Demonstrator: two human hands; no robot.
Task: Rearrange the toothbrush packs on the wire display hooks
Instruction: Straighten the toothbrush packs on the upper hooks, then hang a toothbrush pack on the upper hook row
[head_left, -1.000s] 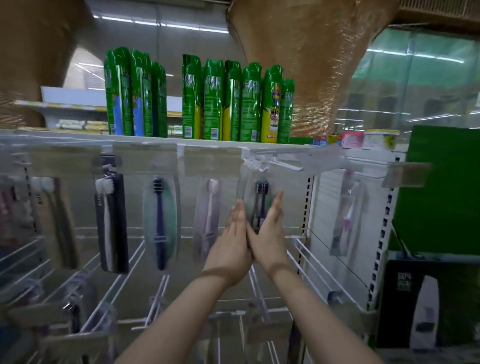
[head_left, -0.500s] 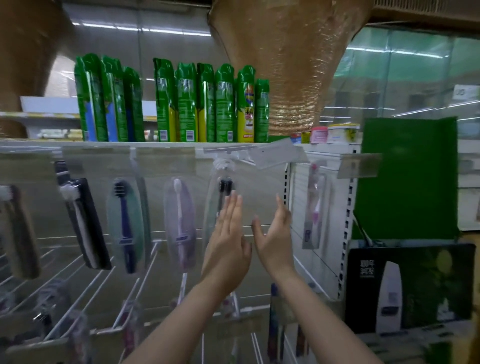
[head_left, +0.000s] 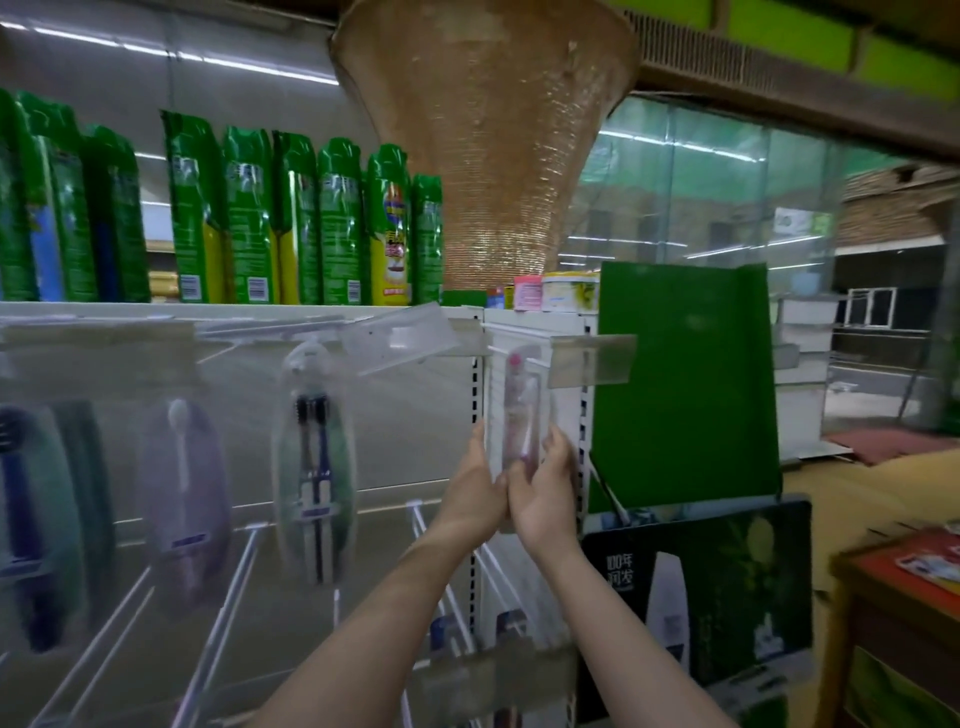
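Toothbrush pack in clear plastic with a pink-handled brush inside, hanging at the far right end of the display, that's where the action is in the head view, the only one we have. It hangs from a white wire hook just under the white top shelf edge, and both hands are on it. The left hand lies flat against the pack's left edge, fingers straight and pointing up. The right hand cups the lower right side, fingers lightly curled round the edge, thumb across the front. So the pack is squeezed between the two hands and not gripped hard.

Off to the left, a clear oval pack with two dark-bristled brushes hangs on its own hook, well apart from the hands, and a pale purple pack with a white brush hangs beyond it. Green spray cans line the shelf above. Bare white wire hooks jut out on the lower row.

My read: this is the straightening step, squaring the pink pack on its hook. Next, I'd say, it either gets pushed back along the wire or lifted up and forward to clear the hook's tip. Whether more packs hang behind it, I can't tell.
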